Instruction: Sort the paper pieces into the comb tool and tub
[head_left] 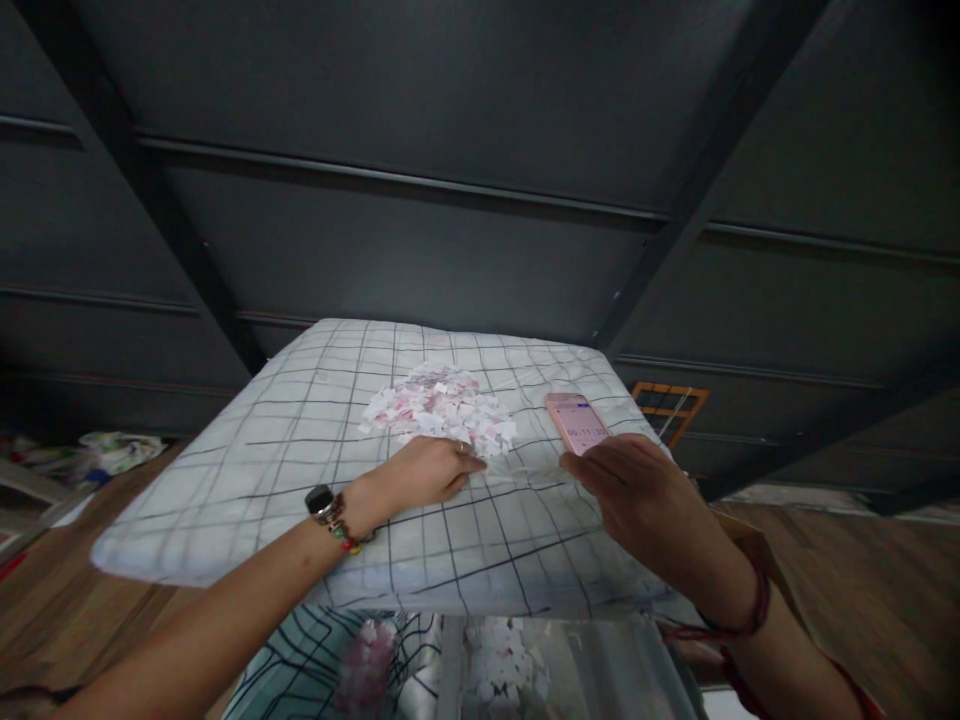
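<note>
A loose pile of white and pinkish paper scraps [442, 405] lies on a white checked cloth [300, 450]. My left hand [431, 472], wearing a watch, bracelets and a ring, is at the pile's near edge with fingers pinched. Between it and my right hand [637, 490] stretches a thin strip of clear plastic film [525, 473], possibly a bag. The right fingers are closed at its other end, just below a pink phone [576, 422] with a running timer on its screen.
Below the cloth's front edge stands a clear plastic bin [615, 660] with paper scraps inside. Left of it sits a transparent bag of pink scraps [366, 655] on patterned fabric. A dark panelled wall [420, 250] rises behind; an orange frame [671, 405] leans at right.
</note>
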